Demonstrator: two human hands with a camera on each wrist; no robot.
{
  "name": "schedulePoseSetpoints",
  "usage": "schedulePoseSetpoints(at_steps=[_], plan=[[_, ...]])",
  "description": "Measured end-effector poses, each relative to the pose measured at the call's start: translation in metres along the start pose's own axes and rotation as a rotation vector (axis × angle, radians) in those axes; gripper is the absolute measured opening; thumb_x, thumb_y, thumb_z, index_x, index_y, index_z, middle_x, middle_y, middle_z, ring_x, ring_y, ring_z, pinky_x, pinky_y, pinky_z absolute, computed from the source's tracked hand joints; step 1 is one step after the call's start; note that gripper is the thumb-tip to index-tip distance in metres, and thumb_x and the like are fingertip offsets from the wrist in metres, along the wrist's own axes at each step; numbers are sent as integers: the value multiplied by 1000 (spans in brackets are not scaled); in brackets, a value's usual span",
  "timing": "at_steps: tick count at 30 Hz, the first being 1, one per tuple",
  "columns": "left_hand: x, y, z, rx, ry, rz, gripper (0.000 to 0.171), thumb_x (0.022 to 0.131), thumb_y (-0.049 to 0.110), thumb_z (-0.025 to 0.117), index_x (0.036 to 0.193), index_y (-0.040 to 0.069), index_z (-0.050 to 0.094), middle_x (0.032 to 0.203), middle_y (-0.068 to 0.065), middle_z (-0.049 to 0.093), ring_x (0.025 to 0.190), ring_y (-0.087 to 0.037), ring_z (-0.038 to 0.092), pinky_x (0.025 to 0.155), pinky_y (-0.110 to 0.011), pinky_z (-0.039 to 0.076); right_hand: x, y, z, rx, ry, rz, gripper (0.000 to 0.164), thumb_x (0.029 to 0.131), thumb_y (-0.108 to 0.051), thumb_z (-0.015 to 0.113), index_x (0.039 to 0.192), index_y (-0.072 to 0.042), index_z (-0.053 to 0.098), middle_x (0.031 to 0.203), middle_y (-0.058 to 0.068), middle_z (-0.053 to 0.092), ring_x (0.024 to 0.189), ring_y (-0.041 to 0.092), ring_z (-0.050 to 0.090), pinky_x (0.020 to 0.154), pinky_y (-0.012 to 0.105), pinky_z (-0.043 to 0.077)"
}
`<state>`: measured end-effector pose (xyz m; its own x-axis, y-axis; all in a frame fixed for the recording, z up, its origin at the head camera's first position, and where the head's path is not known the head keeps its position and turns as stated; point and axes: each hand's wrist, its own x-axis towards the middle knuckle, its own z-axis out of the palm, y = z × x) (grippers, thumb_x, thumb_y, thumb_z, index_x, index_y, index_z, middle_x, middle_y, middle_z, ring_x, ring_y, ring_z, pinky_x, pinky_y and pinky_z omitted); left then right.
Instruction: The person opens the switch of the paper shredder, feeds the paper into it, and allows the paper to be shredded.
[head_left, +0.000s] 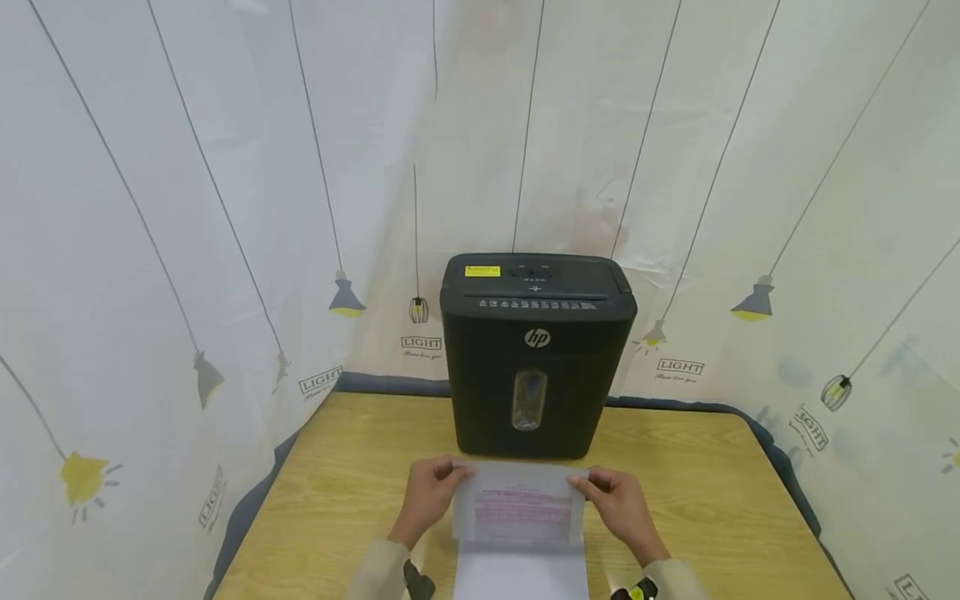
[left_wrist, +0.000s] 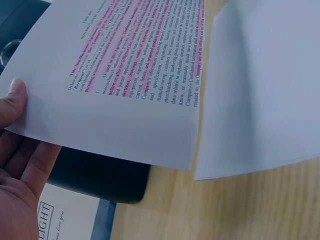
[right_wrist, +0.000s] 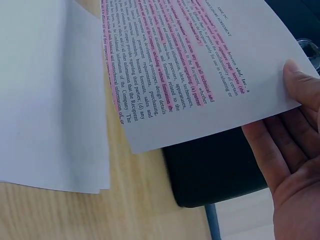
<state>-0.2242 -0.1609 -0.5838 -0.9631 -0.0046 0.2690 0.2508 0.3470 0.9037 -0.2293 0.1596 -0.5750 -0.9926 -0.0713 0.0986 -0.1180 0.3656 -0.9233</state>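
Both hands hold up a printed sheet (head_left: 522,508) with pink-highlighted text, one at each upper corner. My left hand (head_left: 431,493) pinches the left corner, its thumb (left_wrist: 12,102) lying on the printed face and its fingers behind. The right hand (head_left: 617,502) pinches the opposite corner the same way, thumb (right_wrist: 300,85) on the text side. Below the sheet, white paper (head_left: 521,572) lies on the table, its layered edges showing in the right wrist view. Just beyond the sheet's top edge stands a black HP paper shredder (head_left: 570,367).
The shredder has a slot along its top and a small clear window (head_left: 529,400) in front. It stands at the back of the wooden table (head_left: 697,492). A white curtain (head_left: 480,150) printed with hanging lamps surrounds the table on three sides.
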Motion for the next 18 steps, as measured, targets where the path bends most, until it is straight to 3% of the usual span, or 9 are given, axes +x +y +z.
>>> schedulePoseSetpoints(at_steps=[4,8,15,18], plan=[[10,8,-1,-2,7,10,13,90,27,79,87,14,81,85,-3,80,68,-6,68,62,-22,55,8,-10,-5,-26,5,-12,36,91,-30,78,70,-5,64,59,-4,53,56,5,47,59,23,47],[21,19,-4,-6,18,10,13,90,27,80,89,15,81,87,-3,80,71,-9,70,63,-22,55,17,-22,-11,-28,1,-1,23,93,-30,77,84,-8,77,80,3,76,73,10,66,70,23,57],[40,40,-10,31,42,52,8,90,21,80,88,13,81,84,-4,79,69,-9,70,62,-23,54,30,-43,-23,-31,-11,4,26,93,-35,76,98,-9,80,92,7,79,80,13,69,74,23,57],[48,49,-13,45,45,44,9,90,23,80,89,14,81,83,-3,79,68,-8,66,61,-23,52,35,-53,-28,-37,-11,-22,30,93,-37,75,94,-7,79,89,8,77,79,14,67,74,23,57]])
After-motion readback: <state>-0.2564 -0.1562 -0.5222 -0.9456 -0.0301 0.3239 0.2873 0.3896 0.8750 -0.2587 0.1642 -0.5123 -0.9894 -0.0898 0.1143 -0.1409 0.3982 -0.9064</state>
